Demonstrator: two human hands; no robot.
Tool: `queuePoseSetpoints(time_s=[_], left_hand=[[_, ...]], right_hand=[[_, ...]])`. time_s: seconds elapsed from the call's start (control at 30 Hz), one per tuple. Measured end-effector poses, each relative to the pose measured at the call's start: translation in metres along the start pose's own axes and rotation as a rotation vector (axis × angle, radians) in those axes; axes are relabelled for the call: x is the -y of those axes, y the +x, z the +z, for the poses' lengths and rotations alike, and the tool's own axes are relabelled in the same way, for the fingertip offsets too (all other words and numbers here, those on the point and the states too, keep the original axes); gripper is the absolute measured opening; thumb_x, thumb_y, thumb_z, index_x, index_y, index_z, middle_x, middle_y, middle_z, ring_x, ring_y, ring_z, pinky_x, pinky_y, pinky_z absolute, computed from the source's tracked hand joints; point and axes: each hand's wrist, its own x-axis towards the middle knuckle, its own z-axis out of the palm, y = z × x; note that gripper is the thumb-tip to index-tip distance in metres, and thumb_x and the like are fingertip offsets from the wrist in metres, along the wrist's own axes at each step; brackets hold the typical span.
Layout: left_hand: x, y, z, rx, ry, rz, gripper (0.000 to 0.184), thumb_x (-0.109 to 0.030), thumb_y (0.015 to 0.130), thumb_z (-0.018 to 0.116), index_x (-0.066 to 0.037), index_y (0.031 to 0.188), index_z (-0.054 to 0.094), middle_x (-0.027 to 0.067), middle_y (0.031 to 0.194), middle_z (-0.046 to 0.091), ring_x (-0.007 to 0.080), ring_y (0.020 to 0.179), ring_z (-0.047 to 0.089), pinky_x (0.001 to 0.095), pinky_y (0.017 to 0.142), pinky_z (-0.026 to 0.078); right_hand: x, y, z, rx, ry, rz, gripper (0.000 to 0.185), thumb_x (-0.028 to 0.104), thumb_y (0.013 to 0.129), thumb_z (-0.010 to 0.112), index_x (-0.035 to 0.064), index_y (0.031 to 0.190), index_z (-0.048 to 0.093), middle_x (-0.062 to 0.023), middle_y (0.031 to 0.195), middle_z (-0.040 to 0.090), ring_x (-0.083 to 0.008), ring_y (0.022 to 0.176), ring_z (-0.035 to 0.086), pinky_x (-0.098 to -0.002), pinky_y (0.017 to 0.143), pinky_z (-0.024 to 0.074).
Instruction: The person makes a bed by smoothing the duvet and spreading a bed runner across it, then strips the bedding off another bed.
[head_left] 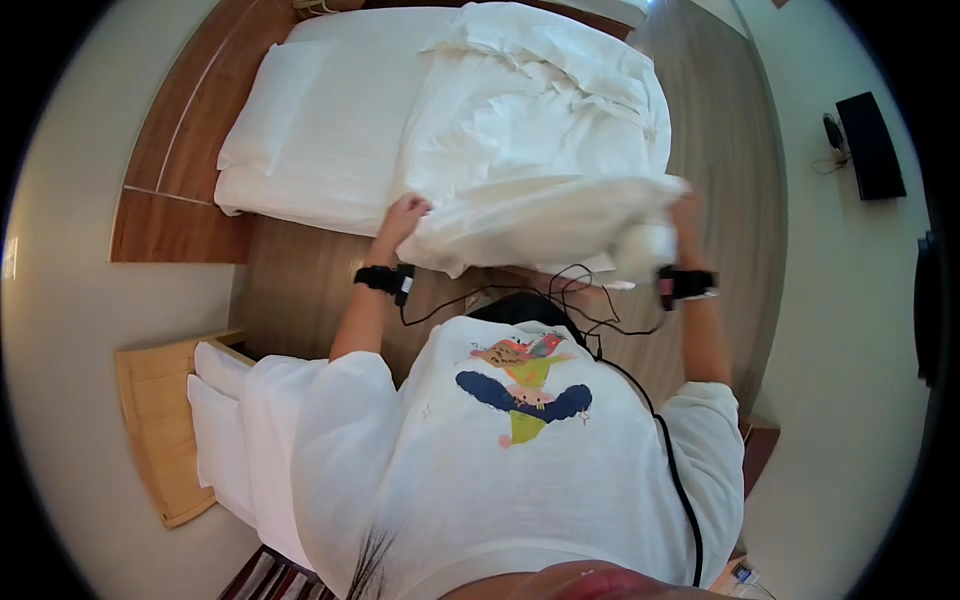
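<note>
A white duvet (530,215) is stretched between my two hands at the near side of the bed (345,110). My left hand (406,216) is closed on its edge near the pillow side. At the foot side, my right hand (685,210) grips the duvet's other corner; motion blurs this hand and the cloth beside it. The lifted edge hangs in front of me, while the rest of the duvet lies rumpled over the bed. Both wrists wear black straps, joined to dark cables (585,300) that loop in front of my body.
A white pillow (270,110) lies by the wooden headboard (185,120). Behind me on the left stands a second bed (265,430) with a light wooden headboard (155,430). Wooden floor (725,180) runs along the right, beside a wall with a dark screen (872,145).
</note>
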Motion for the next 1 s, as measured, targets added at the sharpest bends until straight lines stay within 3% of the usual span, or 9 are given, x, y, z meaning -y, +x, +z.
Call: queuePoseSetpoints(time_s=[0.07, 0.27, 0.4, 0.5, 0.53, 0.6, 0.77, 0.8, 1.0], left_hand=[[0.047, -0.005, -0.030, -0.135, 0.033, -0.155, 0.017, -0.014, 0.071, 0.046, 0.003, 0.074, 0.052, 0.0065, 0.070, 0.055, 0.0130, 0.063, 0.051, 0.0232, 0.059, 0.041], [0.139, -0.045, -0.017, -0.112, -0.316, -0.531, 0.018, -0.016, 0.069, 0.044, 0.000, 0.068, 0.053, 0.0049, 0.060, 0.053, 0.0120, 0.056, 0.051, 0.0233, 0.048, 0.040], [0.225, -0.045, 0.031, 0.132, -0.021, -0.778, 0.018, -0.018, 0.068, 0.044, -0.003, 0.066, 0.053, 0.0034, 0.056, 0.052, 0.0114, 0.049, 0.049, 0.0233, 0.042, 0.038], [0.166, -0.065, 0.039, 0.226, 0.097, -0.767, 0.018, -0.023, 0.070, 0.046, -0.006, 0.071, 0.052, 0.0004, 0.060, 0.050, 0.0096, 0.050, 0.046, 0.0221, 0.040, 0.034], [0.172, -0.069, 0.041, 0.218, 0.087, -0.768, 0.018, -0.023, 0.070, 0.046, -0.006, 0.071, 0.052, 0.0004, 0.060, 0.050, 0.0096, 0.050, 0.046, 0.0221, 0.040, 0.034], [0.198, -0.075, 0.044, 0.131, 0.112, -0.551, 0.020, -0.018, 0.068, 0.045, 0.000, 0.071, 0.053, 0.0079, 0.061, 0.054, 0.0144, 0.050, 0.050, 0.0265, 0.046, 0.039], [0.215, -0.105, 0.034, -0.132, 0.231, -0.443, 0.023, -0.020, 0.070, 0.048, 0.001, 0.078, 0.051, 0.0098, 0.066, 0.053, 0.0180, 0.061, 0.051, 0.0282, 0.054, 0.040], [0.223, -0.116, 0.029, -0.150, 0.249, -0.495, 0.023, -0.020, 0.070, 0.049, 0.001, 0.078, 0.049, 0.0075, 0.064, 0.051, 0.0165, 0.060, 0.049, 0.0272, 0.053, 0.039], [0.257, -0.180, 0.009, -0.217, 0.376, -0.535, 0.030, -0.016, 0.062, 0.056, 0.003, 0.084, 0.048, 0.0161, 0.079, 0.052, 0.0252, 0.078, 0.050, 0.0304, 0.067, 0.039]], right_hand=[[-0.059, -0.052, -0.071, -0.297, 0.533, 0.769, 0.013, 0.005, 0.069, 0.040, 0.0002, 0.068, 0.052, -0.0064, 0.066, 0.053, -0.0154, 0.057, 0.047, -0.0282, 0.051, 0.0400], [-0.062, -0.179, -0.212, -0.930, 0.438, 1.531, 0.014, 0.008, 0.069, 0.043, -0.0014, 0.072, 0.053, -0.0039, 0.071, 0.052, -0.0136, 0.058, 0.047, -0.0302, 0.048, 0.0397], [-0.060, -0.248, -0.188, -0.685, 0.270, 1.559, 0.015, 0.010, 0.070, 0.043, -0.0023, 0.070, 0.052, -0.0048, 0.074, 0.051, -0.0128, 0.061, 0.043, -0.0279, 0.051, 0.0373], [-0.011, -0.237, -0.149, -0.427, 0.114, 1.554, 0.015, 0.006, 0.070, 0.040, -0.0043, 0.069, 0.052, -0.0086, 0.071, 0.051, -0.0152, 0.059, 0.043, -0.0306, 0.052, 0.0376], [-0.029, -0.292, -0.106, -0.502, 0.271, 1.519, 0.016, 0.005, 0.070, 0.039, -0.0049, 0.071, 0.052, -0.0096, 0.069, 0.052, -0.0148, 0.059, 0.044, -0.0307, 0.051, 0.0373], [0.055, -0.197, -0.112, -0.166, 0.215, 1.437, 0.019, 0.006, 0.070, 0.034, -0.0045, 0.068, 0.050, -0.0089, 0.058, 0.048, -0.0186, 0.055, 0.045, -0.0301, 0.052, 0.0366], [0.103, -0.268, -0.027, 0.494, 0.140, 1.119, 0.027, 0.003, 0.058, 0.041, -0.0002, 0.081, 0.055, -0.0203, 0.068, 0.054, -0.0320, 0.066, 0.052, -0.0338, 0.062, 0.0412], [0.124, -0.240, -0.040, 0.646, 0.249, 1.324, 0.027, 0.004, 0.058, 0.042, 0.0009, 0.081, 0.055, -0.0206, 0.070, 0.054, -0.0311, 0.069, 0.053, -0.0341, 0.063, 0.0410], [0.152, -0.283, -0.045, 0.701, 0.341, 1.111, 0.027, 0.004, 0.056, 0.043, 0.0032, 0.079, 0.057, -0.0180, 0.072, 0.054, -0.0307, 0.070, 0.053, -0.0340, 0.064, 0.0421]])
